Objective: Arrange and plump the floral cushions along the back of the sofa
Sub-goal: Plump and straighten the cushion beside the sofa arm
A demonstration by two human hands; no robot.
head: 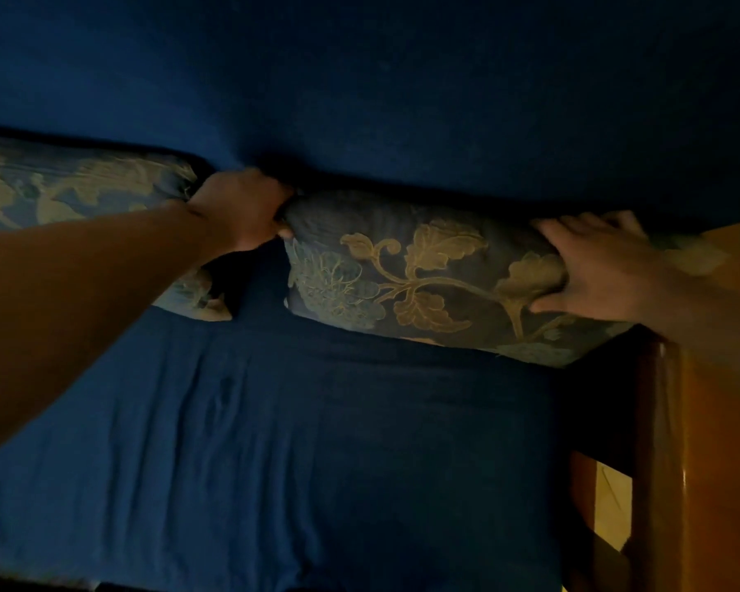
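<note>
The upper left corner of the right floral cushion (424,275) is gripped by the left hand (242,211), fingers curled tight around the bunched fabric at the centre of the frame. The cushion's right end is pressed by the right hand (594,262), which is laid flat with fingers spread, thumb underneath on the front face; nothing is enclosed by it. The cushion is propped along the blue sofa back (402,100), its lower edge resting on the seat (295,442). A second floral cushion (60,185) is seen at the left of the frame, partly hidden by the left forearm, and a narrow dark gap is left between the two. At the right edge, the cushion is met by a wooden armrest (701,420). The seat in front is seen wrinkled and unoccupied.
</note>
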